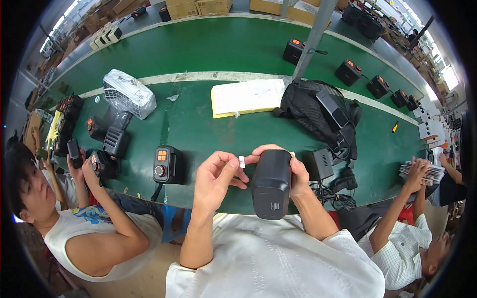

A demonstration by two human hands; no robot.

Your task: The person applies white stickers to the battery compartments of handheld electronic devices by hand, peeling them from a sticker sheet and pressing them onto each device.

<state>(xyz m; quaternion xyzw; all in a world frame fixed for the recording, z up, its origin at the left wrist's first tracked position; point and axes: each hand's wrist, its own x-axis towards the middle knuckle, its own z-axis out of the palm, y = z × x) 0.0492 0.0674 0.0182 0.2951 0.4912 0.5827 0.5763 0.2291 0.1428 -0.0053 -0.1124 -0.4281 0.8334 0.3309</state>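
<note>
My right hand (300, 180) grips a black box-shaped device (271, 181) with rounded edges, tilted above the table's near edge. A small printed patch shows low on its casing, and the device's other sides are hidden. Just left of it, my left hand (212, 174) pinches a small white label (242, 161) at its fingertips, close to the right hand's extended finger. On the table to the left of my hands stands a similar black device (168, 165) with orange buttons, a round knob and a strap.
A paper stack (248, 97), a black mesh backpack (315, 107) and a black power adapter (320, 164) with coiled cables (338, 200) lie ahead. A plastic-wrapped part (129, 94) is at left. Co-workers sit on both sides. A metal post (315, 39) rises behind; more devices (349, 72) line the far belt.
</note>
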